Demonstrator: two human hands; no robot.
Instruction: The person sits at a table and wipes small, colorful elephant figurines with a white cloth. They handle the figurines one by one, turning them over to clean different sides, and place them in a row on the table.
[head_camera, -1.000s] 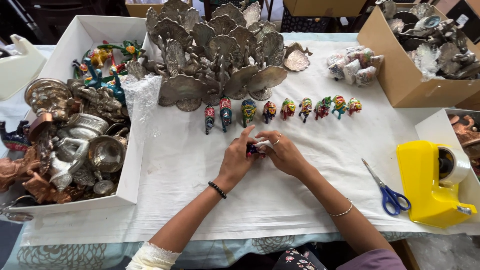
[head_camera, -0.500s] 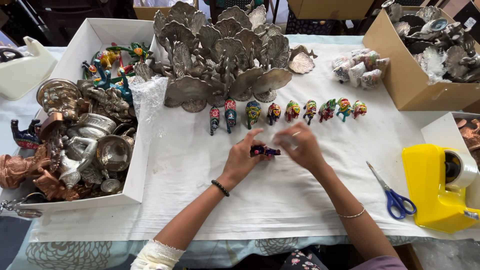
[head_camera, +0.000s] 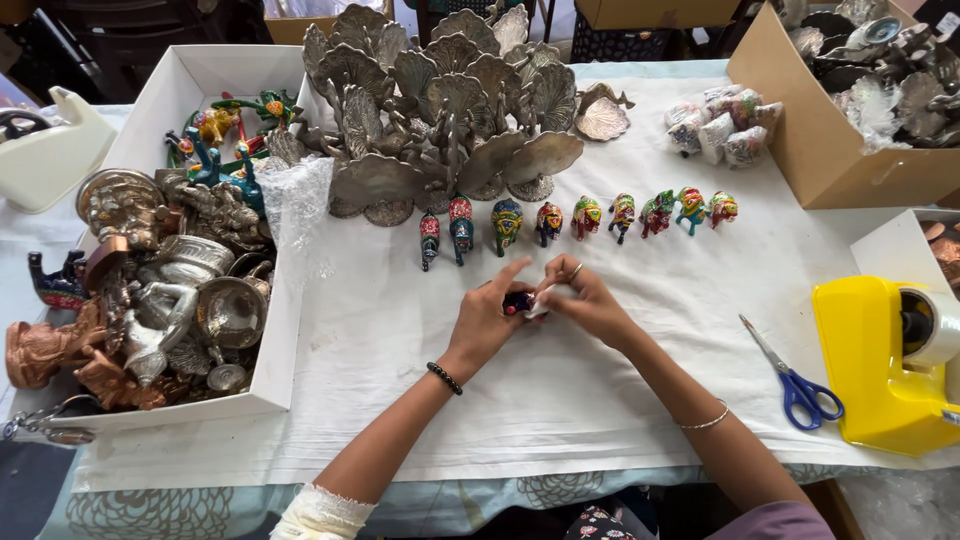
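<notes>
Grip, left hand (head_camera: 487, 318): fingers were curled around a small dark painted figurine (head_camera: 517, 300), thumb and forefinger pinched on it; only a sliver of magenta and dark paint showed between the fingers.
Grip, right hand (head_camera: 590, 300): fingertips were closed on a scrap of white wrapping (head_camera: 541, 297) that touched the figurine's right side; a ring showed on one finger.
Position of the held piece: it sat between the two hands, just above the white table cloth (head_camera: 560, 400), at the centre of the table and near the body.
Long axis: could not be told; the fingers hid most of the figurine.
Nearer hand: both were in contact; the left bore the piece, the right worked at its wrapping.
Direction outward: straight ahead of the grip stood a row of painted animal figurines (head_camera: 580, 220), apart from the hands, running left to right.
Beyond the row: a cluster of silver fan-shaped metal pieces (head_camera: 450, 100).
Left of grip: a white box (head_camera: 285, 330) of metal statuettes, well apart.
Right of grip: blue-handled scissors (head_camera: 795, 375) and a yellow tape dispenser (head_camera: 880, 360), nearer the right hand.
Far right: wrapped bundles (head_camera: 722, 128) beside a cardboard box (head_camera: 800, 140).
</notes>
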